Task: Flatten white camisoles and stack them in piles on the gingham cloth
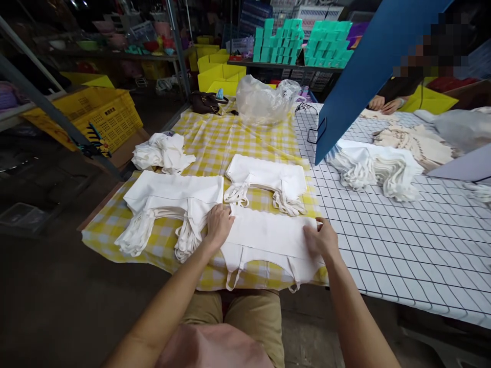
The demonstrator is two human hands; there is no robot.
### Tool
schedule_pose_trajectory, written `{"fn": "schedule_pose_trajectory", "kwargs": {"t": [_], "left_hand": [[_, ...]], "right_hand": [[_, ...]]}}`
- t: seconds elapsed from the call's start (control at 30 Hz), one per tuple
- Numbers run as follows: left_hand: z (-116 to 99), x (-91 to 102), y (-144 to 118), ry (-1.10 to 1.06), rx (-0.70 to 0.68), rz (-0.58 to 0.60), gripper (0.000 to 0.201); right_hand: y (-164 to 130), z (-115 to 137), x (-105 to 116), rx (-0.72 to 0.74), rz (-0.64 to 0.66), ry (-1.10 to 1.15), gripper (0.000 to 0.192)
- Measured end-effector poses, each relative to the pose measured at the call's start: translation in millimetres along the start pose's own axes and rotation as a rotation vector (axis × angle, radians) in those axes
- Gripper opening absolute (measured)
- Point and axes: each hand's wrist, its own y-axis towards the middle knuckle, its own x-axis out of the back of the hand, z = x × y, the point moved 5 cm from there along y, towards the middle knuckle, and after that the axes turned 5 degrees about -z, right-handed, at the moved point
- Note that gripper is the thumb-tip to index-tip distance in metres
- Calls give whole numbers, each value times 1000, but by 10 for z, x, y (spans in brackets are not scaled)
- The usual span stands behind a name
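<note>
My right hand (327, 239): fingers blurred, so I can't make out their grip.
White cloth (264, 232): right end blurred beside that hand.
Blue panel (368, 82): top cut off, hiding part of the gridded surface (387, 250).
Yellow crate (109, 115): lettering too small to read.

Between the left grip (220, 223) and the right grip (322, 237), the cloth (268, 232) is brightly lit, apparently from overhead, while the floor (46, 301) to their left is sunk in gloom. The right grip's fingers are smeared by motion blur. Beyond both, glints are caught on the bag (264, 99). Far left, the post (53, 116) is slanted by wide-angle distortion; far right, a person (404, 88) is partly masked by pixelation.
</note>
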Motion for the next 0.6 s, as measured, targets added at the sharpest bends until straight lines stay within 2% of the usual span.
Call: {"fn": "schedule_pose_trajectory", "kwargs": {"t": [0.1,0.23,0.4,0.5,0.6], "left_hand": [[2,-43,2,-79,60,-7,21],[6,-5,21,-204,135,52,19],[40,337,70,-396,153,40,22],[22,691,217,-527,88,-38,22],[-28,1139,391,-616,-7,-242,23]], "right_hand": [[-7,-15,39,-24,53,48,49],[-102,-5,84,-80,242,318,36],[-214,118,375,-119,325,596,38],[-184,316,691,-66,243,676,36],[-127,596,1119,85,-11,743,32]]}}
